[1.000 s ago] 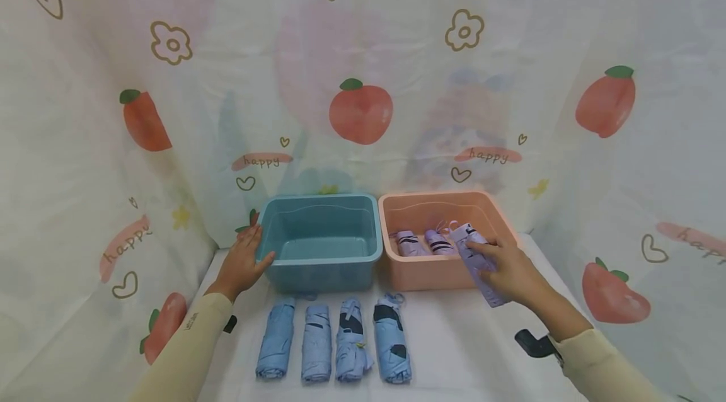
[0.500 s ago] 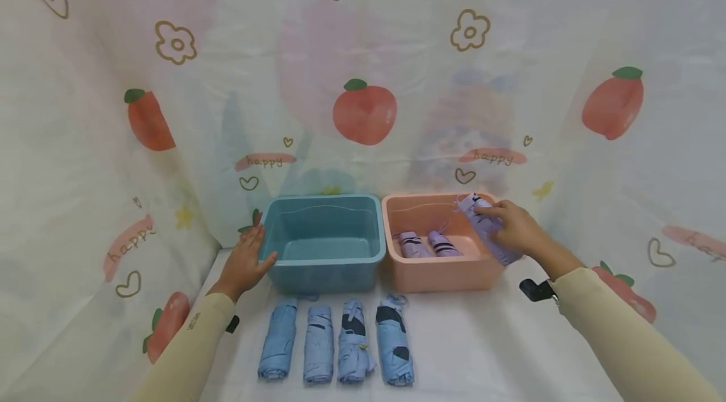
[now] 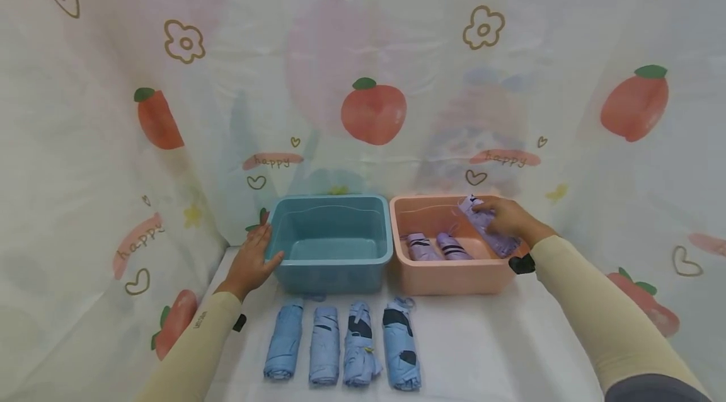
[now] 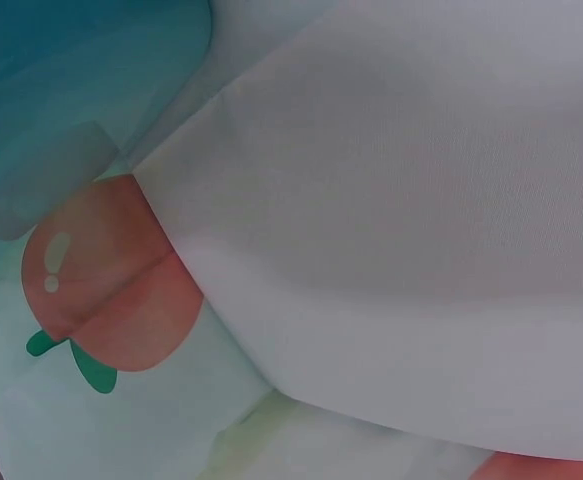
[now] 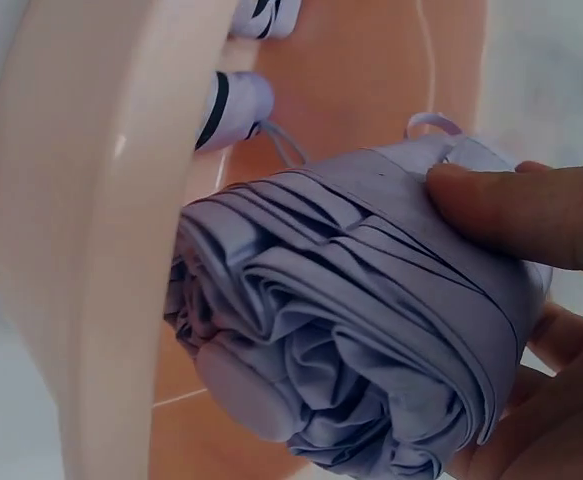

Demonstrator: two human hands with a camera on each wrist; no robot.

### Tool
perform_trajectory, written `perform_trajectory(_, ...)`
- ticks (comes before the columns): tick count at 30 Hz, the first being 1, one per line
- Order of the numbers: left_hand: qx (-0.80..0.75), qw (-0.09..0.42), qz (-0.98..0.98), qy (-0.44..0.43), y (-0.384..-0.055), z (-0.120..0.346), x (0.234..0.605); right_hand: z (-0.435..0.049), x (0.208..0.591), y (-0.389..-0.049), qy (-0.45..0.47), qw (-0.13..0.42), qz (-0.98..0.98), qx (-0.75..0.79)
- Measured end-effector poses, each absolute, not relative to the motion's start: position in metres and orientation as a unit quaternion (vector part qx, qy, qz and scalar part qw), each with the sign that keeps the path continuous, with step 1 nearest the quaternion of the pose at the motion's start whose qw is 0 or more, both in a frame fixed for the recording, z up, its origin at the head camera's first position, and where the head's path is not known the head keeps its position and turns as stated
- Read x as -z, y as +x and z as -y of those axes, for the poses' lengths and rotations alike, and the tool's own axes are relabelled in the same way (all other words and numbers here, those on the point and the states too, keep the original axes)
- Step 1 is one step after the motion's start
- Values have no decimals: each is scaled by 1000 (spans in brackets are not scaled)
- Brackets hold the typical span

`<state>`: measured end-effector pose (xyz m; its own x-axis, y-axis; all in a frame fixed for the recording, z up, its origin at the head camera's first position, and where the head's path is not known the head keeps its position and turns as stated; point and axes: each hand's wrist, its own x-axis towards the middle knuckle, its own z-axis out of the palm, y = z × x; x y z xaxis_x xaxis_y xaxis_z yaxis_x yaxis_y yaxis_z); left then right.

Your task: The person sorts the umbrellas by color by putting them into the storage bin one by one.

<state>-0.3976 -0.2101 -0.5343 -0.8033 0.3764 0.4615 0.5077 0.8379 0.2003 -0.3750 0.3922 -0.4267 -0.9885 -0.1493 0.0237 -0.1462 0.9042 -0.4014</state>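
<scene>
My right hand (image 3: 507, 216) grips a folded purple umbrella (image 3: 482, 223) at the right side of the orange bin (image 3: 454, 279). In the right wrist view the thumb and fingers hold the rolled umbrella (image 5: 361, 290) from both sides, close to the bin's rim (image 5: 111, 200). Two more folded purple umbrellas, a left one (image 3: 422, 247) and one beside it (image 3: 454, 247), lie in that bin. With fingers extended, my left hand (image 3: 251, 263) rests against the left rim of the teal bin (image 3: 334, 276). Only a sliver of that hand shows in the left wrist view.
Several folded blue umbrellas stand in a row in front of the bins, from a plain one (image 3: 283, 340) at left to a dark-patched one (image 3: 401, 345) at right. Both bins sit side by side on the white table (image 3: 476, 351). A fruit-printed curtain (image 3: 374, 169) hangs behind.
My right hand has carried the purple umbrella up and over the orange bin's rim, then lowered it into the bin's right side. The left hand has stayed at the teal bin.
</scene>
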Motion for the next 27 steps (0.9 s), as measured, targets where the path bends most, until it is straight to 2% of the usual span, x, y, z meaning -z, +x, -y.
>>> perform_trajectory(5,167,208,934,-239,-400,210,536,-403,441,-390,-54,62,-971,225)
perform_trajectory(12,164,205,936,-236,-399,209,535,-413,463,-406,-86,87,-963,239)
perform_trajectory(20,168,207,935,-232,-398,208,540,-410,470,-403,-123,78,-982,119)
perform_trajectory(27,160,222,932,-236,-399,211,538,-398,467,-412,-110,35,-991,69)
